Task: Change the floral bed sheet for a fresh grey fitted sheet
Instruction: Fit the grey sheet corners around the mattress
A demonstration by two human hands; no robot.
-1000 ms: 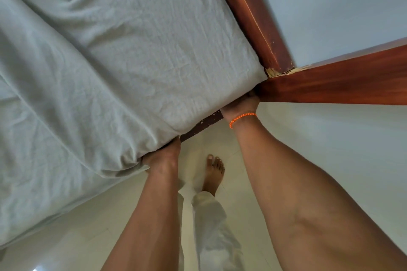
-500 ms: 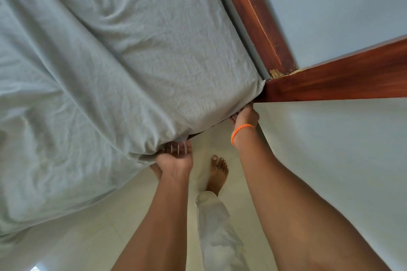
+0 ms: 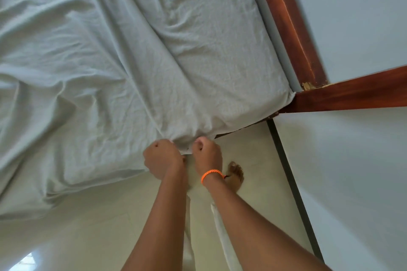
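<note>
The pale grey fitted sheet (image 3: 136, 55) lies wrinkled over the mattress, with folds running toward its near edge. My left hand (image 3: 164, 157) and my right hand (image 3: 207, 154), which wears an orange wrist band, are close together at that edge. Both are fisted and grip the sheet's hem, which bunches between them. The sheet's corner is drawn over the mattress corner (image 3: 284, 97) beside the wooden frame. No floral sheet is in view.
A reddish wooden bed frame (image 3: 293, 35) runs along the mattress and meets a wooden rail (image 3: 352, 94) at the corner. A pale wall stands to the right. My bare foot (image 3: 235, 174) is on the cream tiled floor (image 3: 88, 226) below.
My right hand left the frame corner and moved left along the edge to join my left hand. Both now grip the hem side by side. The view has pulled back.
</note>
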